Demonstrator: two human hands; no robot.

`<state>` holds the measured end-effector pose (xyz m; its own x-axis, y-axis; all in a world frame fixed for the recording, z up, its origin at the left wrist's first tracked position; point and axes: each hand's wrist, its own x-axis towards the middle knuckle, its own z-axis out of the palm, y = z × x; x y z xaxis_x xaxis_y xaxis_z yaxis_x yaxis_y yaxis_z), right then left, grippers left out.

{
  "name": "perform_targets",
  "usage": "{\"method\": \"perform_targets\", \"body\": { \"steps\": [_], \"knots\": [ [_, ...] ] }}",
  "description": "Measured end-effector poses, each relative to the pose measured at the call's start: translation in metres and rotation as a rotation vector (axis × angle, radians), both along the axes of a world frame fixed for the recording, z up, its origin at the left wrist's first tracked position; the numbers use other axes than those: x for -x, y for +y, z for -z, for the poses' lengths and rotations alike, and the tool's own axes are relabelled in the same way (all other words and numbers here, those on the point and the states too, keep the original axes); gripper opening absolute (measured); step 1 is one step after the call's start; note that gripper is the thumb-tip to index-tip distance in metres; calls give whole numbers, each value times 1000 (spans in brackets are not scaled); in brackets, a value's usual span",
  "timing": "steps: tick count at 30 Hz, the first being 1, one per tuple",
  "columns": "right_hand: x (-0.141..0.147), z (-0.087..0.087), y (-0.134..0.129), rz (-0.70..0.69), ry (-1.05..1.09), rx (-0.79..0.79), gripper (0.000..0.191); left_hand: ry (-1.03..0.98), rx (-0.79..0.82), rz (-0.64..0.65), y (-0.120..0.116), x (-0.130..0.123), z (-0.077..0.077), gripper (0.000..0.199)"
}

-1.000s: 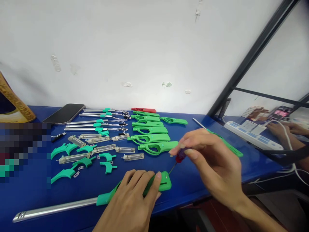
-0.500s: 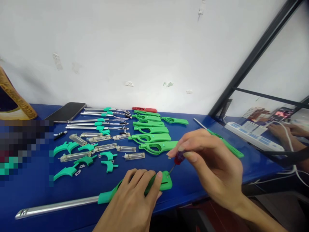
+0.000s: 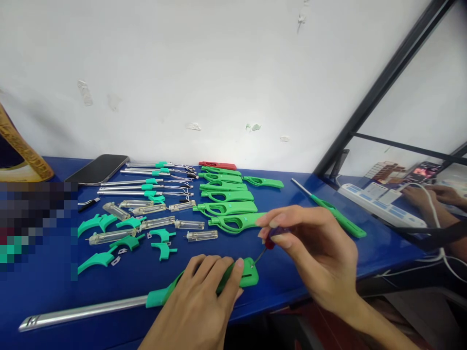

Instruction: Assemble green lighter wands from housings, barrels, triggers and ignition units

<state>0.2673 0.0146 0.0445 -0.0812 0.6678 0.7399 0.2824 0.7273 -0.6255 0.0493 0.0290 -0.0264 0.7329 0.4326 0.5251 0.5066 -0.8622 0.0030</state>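
Right hand (image 3: 321,262) has dipped slightly, its fingertips pinched round a screwdriver (image 3: 269,242) | left hand (image 3: 200,291), curled over, pins a green lighter (image 3: 156,298) on the blue surface (image 3: 288,284) near its front edge | apparently screw-turning at the handle end (image 3: 250,273); next turn calls for a steady tip.

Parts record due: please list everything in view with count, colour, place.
Lighters: two, green-silver, front and right
Screwdriver: one, red-purple, front
Green shells: about seven, green, centre
Red shell: one, red, back
Tubes: about five, silver, back left
Tanks: about eight, clear, left
Triggers: several, teal, left
Clips: few, silver, left
Wired piece: one, black, left
Phone: one, dark, left
Packet: one, gold, left
Power strip: one, white, right
Cables: some, white, right
Stack: one, brown, right
Frame: one, black, right
Table: one, blue, below
Wall: one, white, behind
Other hands: unclear, bare, right
Left hand: one, bare, on lighter
Right hand: one, bare, gripping screwdriver
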Motion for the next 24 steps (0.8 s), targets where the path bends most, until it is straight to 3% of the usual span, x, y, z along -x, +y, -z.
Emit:
{"method": "perform_targets", "body": {
  "steps": [7, 10, 15, 20, 24],
  "knots": [
    [16, 26, 13, 158, 95, -312, 25, 15, 20, 3, 1, -1, 2, 42],
    [18, 29, 12, 141, 67, -263, 20, 8, 17, 1, 0, 0, 2, 41],
    [17, 23, 5, 179, 97, -74, 33, -2, 14, -3, 0, -1, 2, 41],
    [20, 25, 7, 335, 137, -194, 41, 6, -6, -2, 0, 0, 0, 41],
    [21, 26, 7, 301, 95, -135, 39, 8, 1, -3, -1, 0, 0, 41]
  ]
}}
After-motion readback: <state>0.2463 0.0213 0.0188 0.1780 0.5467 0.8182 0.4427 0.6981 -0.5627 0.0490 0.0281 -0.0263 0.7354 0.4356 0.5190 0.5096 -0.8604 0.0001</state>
